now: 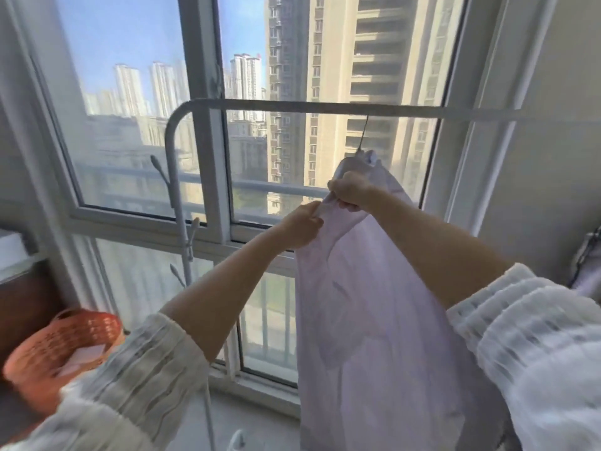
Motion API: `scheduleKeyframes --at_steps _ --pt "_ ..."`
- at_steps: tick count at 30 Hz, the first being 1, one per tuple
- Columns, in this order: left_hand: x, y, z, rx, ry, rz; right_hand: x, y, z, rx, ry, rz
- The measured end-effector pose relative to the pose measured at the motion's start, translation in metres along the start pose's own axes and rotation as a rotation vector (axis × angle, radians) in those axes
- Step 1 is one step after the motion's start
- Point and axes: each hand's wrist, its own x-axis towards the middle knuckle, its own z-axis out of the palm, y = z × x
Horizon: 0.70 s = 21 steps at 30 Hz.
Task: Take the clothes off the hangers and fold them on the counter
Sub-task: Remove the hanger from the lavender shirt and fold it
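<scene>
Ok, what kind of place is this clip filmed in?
Likely an enclosed balcony or laundry nook in a high-rise flat: a white drying rack stands against tall windows facing tower blocks, a pale garment hangs from it, and an orange basket sits nearby.

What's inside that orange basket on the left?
The orange basket holds something pale and flat, perhaps paper or folded cloth; blur prevents telling which. The left sleeve covers its near side, so anything deeper inside is hidden.
</scene>
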Motion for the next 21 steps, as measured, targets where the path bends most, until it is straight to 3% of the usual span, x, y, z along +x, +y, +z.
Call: scheduleKeyframes --at_steps 12,21 --pt "-0.078 -0.141 -0.179 0.051 0.215 -0.160 0.008 -0.176 0.195 0.063 -0.182 -0.130" --pt "-0.098 -0.141 -0.213 0.097 0.229 -0.189 0.007 -0.204 0.222 0.142 -0.174 -0.149"
